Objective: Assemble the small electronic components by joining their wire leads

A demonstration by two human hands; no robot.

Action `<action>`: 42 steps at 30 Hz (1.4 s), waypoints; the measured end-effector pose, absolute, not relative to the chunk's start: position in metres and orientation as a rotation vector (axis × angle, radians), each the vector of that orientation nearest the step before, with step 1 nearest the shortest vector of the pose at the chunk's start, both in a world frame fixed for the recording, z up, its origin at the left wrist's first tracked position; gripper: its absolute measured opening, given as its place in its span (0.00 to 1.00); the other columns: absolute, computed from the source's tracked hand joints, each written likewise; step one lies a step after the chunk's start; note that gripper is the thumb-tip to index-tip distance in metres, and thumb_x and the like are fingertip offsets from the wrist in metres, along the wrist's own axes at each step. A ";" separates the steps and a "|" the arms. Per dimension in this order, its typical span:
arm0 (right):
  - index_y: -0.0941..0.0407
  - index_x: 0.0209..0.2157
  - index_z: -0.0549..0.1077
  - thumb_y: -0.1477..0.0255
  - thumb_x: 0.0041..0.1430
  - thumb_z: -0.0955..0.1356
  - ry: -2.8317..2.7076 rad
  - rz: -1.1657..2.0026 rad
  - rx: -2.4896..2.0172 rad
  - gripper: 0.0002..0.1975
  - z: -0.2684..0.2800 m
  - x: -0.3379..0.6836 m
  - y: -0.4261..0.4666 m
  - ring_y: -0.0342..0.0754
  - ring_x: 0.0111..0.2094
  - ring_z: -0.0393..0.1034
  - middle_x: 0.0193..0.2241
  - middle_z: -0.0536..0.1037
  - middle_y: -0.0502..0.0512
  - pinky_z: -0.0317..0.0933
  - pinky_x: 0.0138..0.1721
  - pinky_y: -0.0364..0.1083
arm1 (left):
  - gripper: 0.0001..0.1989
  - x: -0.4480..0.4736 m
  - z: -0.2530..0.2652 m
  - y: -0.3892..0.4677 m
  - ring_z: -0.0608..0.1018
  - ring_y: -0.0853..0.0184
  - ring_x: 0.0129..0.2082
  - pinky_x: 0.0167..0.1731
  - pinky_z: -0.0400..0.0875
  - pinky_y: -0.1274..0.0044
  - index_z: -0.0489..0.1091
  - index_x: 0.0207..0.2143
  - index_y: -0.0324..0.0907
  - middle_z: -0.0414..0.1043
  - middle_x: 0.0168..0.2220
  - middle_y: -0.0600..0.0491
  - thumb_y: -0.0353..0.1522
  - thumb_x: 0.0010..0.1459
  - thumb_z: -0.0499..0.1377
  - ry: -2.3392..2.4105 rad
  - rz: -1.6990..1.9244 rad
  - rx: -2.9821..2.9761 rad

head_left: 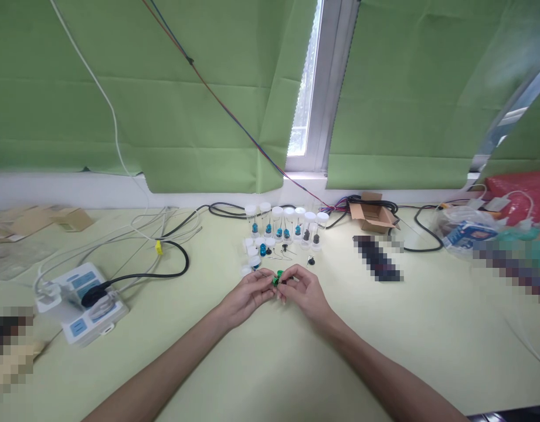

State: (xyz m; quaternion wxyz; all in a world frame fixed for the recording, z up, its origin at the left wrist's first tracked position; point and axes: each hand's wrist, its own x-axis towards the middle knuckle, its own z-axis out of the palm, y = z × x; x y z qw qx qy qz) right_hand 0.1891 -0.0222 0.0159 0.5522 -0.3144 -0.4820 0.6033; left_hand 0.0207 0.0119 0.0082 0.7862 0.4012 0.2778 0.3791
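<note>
On my feed, my left hand (247, 293) holds its fingers (261, 285) in a pinch. Just beside that landmark hand, my right hand (308, 293) faces it, likewise pinching. Bare left forearm (173, 354) and right forearm (379, 358) slant away from it.

We see bright daylight glare through the window (301, 117) toward one o'clock and a soft shadow on the tabletop (287, 366) at six. Blocky pixelation masks patches near three, four and eight.
</note>
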 end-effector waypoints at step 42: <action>0.55 0.34 0.76 0.73 0.54 0.71 -1.310 1.037 -0.880 0.04 0.002 0.190 -0.020 0.44 0.28 0.72 0.33 0.71 0.51 0.70 0.30 0.45 | 0.10 0.020 0.002 0.015 0.78 0.71 0.32 0.38 0.73 0.80 0.72 0.34 0.37 0.76 0.32 0.51 0.28 0.50 0.69 0.703 0.914 0.763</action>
